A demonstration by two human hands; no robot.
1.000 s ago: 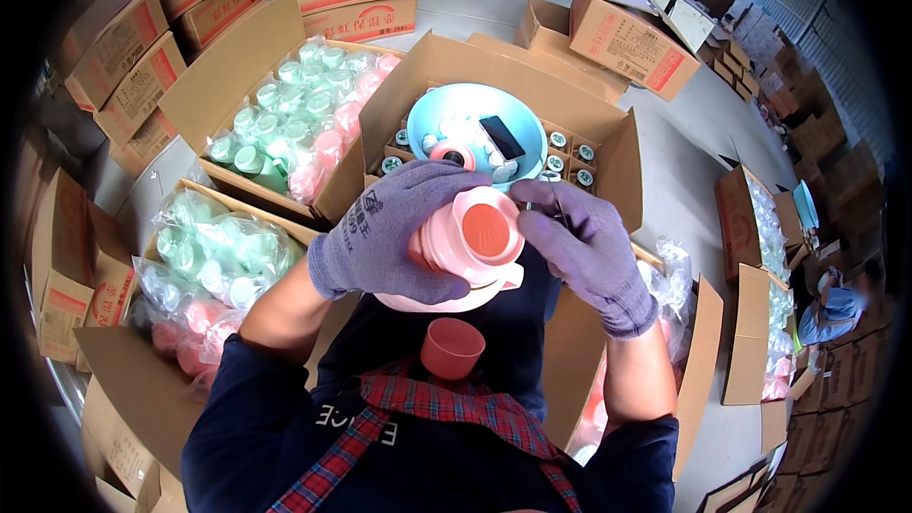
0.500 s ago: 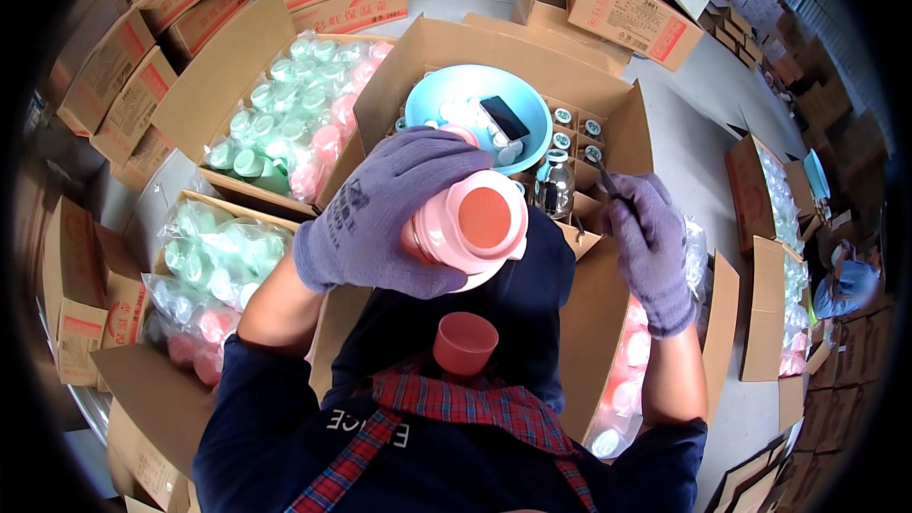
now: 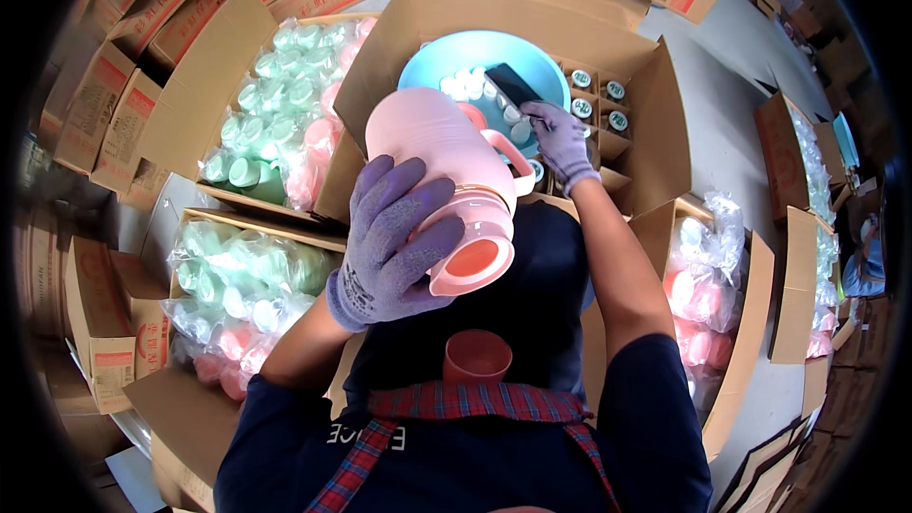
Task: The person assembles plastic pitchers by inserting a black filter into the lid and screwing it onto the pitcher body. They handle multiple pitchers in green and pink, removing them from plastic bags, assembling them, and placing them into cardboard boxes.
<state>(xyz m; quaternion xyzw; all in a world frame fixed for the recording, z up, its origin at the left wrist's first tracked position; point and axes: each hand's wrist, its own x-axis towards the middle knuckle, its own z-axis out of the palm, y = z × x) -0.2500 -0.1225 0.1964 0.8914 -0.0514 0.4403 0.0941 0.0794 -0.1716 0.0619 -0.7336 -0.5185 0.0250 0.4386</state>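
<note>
My left hand (image 3: 385,242), in a grey-purple knitted glove, is wrapped round a pink insulated jug (image 3: 427,138). The jug is tipped, its spouted mouth turned towards me and its handle to the right. Over the right side of a light-blue basin (image 3: 418,55) is my right hand (image 3: 562,141), gloved alike, fingers curled in by small white round pieces (image 3: 521,131); what they hold, if anything, cannot be made out. More white pieces and a dark phone (image 3: 513,84) are in the basin. A pink cup (image 3: 478,358) rests at my lap.
The basin sits over a divided carton (image 3: 655,147) holding several capped bottles (image 3: 581,108). Open boxes of bagged green and pink parts (image 3: 271,100) flank me at left, with another bagged lot (image 3: 698,304) at right. Stacked cartons (image 3: 100,119) rise at far left.
My right hand has moved left and away from me to the basin; the dark thin tool it held no longer shows. My left hand has tilted the jug, so its side now shows.
</note>
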